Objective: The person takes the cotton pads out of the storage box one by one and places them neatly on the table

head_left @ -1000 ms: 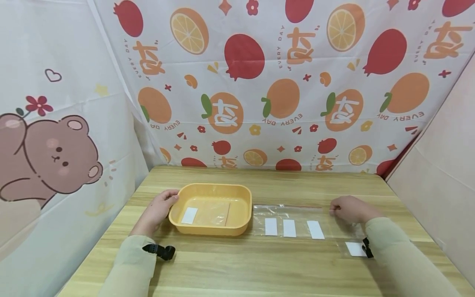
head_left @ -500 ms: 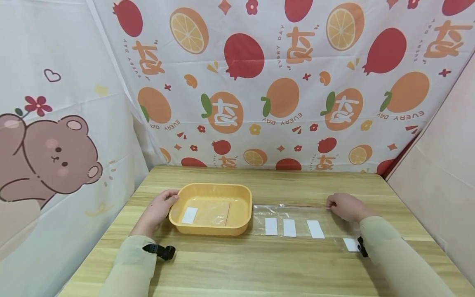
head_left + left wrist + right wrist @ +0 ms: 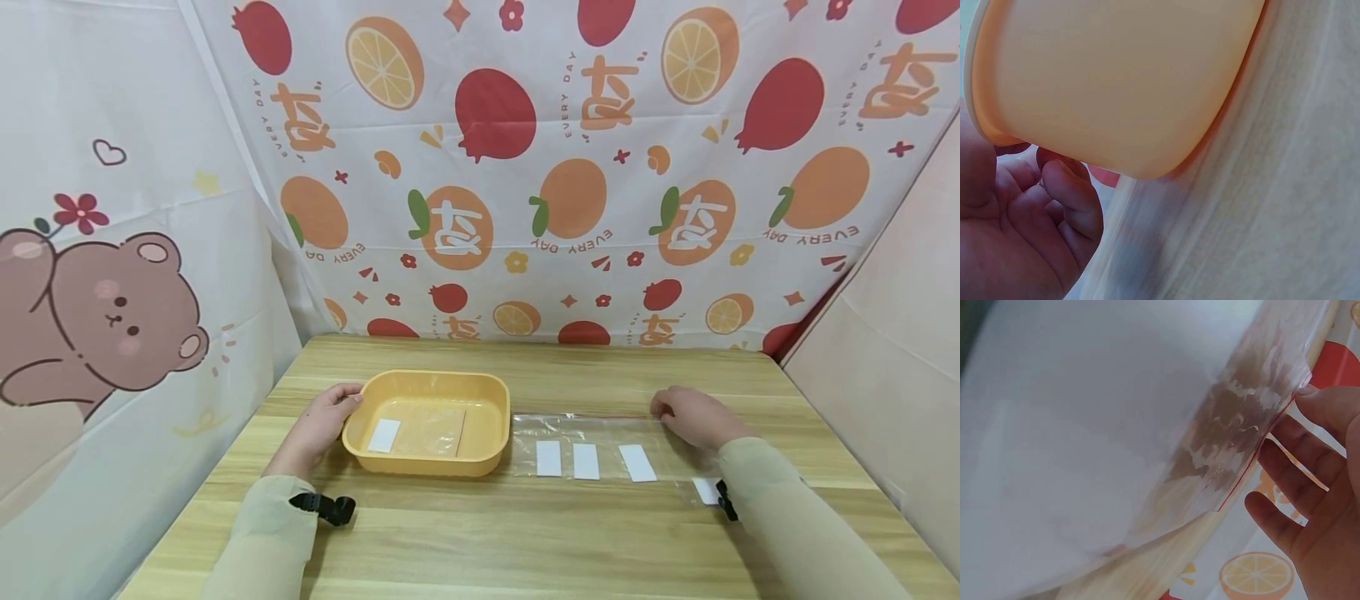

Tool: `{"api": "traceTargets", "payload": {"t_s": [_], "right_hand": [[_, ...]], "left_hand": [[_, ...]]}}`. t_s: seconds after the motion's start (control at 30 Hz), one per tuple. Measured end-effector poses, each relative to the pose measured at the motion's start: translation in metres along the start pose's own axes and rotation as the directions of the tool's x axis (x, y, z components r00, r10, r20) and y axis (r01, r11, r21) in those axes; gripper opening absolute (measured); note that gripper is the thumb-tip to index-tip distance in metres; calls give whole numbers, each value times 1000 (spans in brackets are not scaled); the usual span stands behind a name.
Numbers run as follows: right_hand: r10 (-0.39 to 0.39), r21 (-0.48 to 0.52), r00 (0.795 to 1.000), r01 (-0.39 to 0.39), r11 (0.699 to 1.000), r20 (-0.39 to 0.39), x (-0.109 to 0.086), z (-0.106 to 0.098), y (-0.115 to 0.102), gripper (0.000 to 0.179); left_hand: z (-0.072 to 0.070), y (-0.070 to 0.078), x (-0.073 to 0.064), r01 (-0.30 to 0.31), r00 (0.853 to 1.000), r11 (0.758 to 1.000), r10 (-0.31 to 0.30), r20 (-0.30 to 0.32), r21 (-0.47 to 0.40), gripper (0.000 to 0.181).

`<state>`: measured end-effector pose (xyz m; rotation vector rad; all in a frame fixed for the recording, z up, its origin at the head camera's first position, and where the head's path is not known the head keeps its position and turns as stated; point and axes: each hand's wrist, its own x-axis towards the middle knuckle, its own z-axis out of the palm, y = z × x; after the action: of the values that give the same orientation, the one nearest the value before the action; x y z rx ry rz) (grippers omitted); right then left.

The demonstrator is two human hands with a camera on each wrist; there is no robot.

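A yellow plastic bin (image 3: 427, 468) stands on the table's left half, and my left hand (image 3: 322, 421) holds its left end. In the left wrist view, curled fingers of the left hand (image 3: 1035, 219) sit just under the bin's rim. Inside the bin lies a clear zip bag (image 3: 431, 429) with a white label. My right hand (image 3: 697, 415) pinches another zip bag (image 3: 1229, 444) by its red-seal edge, thumb against index finger; the other fingers are loosely spread. That bag's white label (image 3: 705, 490) is partly hidden by my wrist.
Several overlapping zip bags (image 3: 525, 458) with white labels lie in a row right of the bin, beside the held bag. The wooden table (image 3: 510, 550) ends at a fruit-print cloth (image 3: 555, 275) behind; a bear-print cloth (image 3: 120, 317) hangs on the left.
My right hand has moved left and slightly away from me, bringing the pinched zip bag closer to the row of bags. The left hand and the bin have stayed put.
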<state>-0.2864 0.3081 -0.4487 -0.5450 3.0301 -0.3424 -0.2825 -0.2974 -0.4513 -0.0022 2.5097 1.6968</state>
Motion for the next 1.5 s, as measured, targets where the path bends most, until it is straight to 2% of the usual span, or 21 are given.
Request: {"api": "traceTargets", "payload": {"t_s": [0.23,0.43,0.77,0.97,1.3,1.4,1.5], "right_hand": [[26,28,999,-25,999,-30,5,-1,-1,18],[31,108,999,-27,994,-34,8,-14,-14,27],[-63,124,995,71,990,-74,18,-32,-63,31],[-87,199,993,102,975,-82,20,-36,-94,34],[-105,383,992,126,915,-76,23,-43,-140,40],[-86,461,994,106,881,-65,25,-43,-152,42],[-67,562,996,85,823,-53,27,-43,-164,44]], "left_hand": [[-1,0,3,5,1000,1000,-5,-10,15,48],[-1,-1,3,15,1000,1000,-15,-13,17,48],[-2,-2,2,10,1000,1000,-10,-11,13,48],[-1,-1,0,9,1000,1000,-8,-6,17,48],[-1,0,2,-3,1000,1000,4,-8,25,48],[-1,0,2,-6,1000,1000,6,-10,25,48],[0,0,2,-4,1000,1000,4,-12,28,48]]}}
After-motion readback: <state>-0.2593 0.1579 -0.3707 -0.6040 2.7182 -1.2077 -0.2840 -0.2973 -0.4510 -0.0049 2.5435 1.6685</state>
